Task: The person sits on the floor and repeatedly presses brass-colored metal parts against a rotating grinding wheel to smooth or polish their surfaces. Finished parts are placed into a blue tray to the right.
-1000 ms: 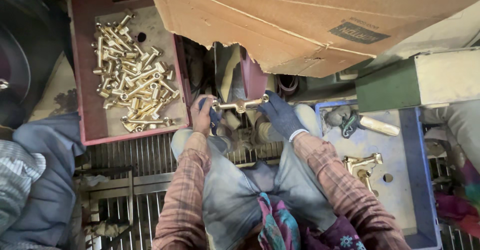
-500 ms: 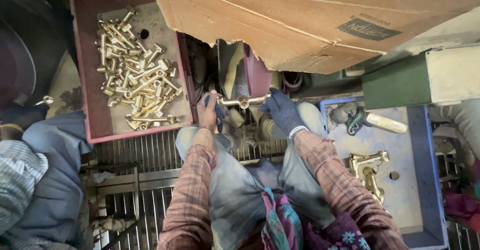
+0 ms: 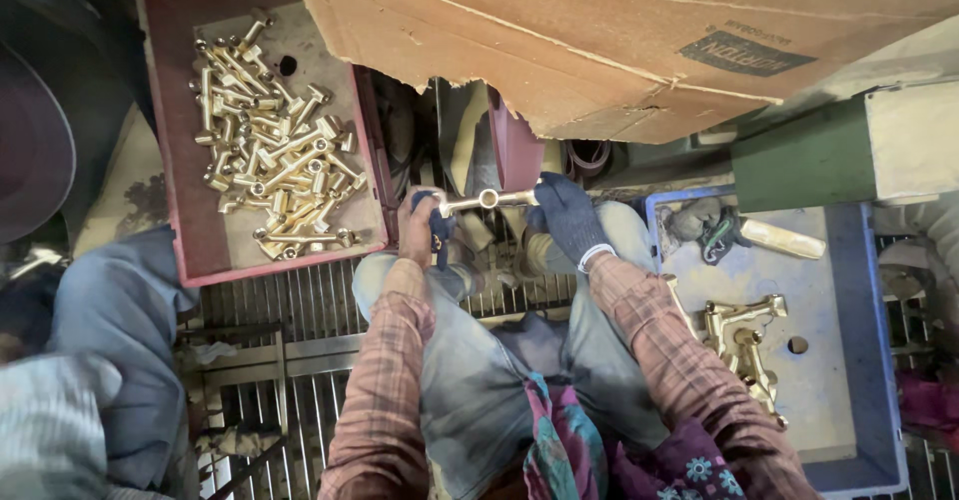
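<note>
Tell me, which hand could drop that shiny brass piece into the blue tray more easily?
Probably the right hand. It wears a dark glove, grips one end of the brass fitting, and is nearer the blue tray. The left hand sits beside the red crate.

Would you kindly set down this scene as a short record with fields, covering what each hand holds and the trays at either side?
Left hand: grips one end of a brass T-shaped pipe fitting, with a dark blue cloth at the fingers
Right hand: in a dark blue knitted glove, grips the fitting's other end
Fitting's position: level, held in front of the knees
Red plastic tray: on the person's left, heaped with brass fittings
Blue plastic tray: on the right, holding a few larger brass tap bodies
Overhead: torn brown cardboard sheet
Floor: metal grating
</note>
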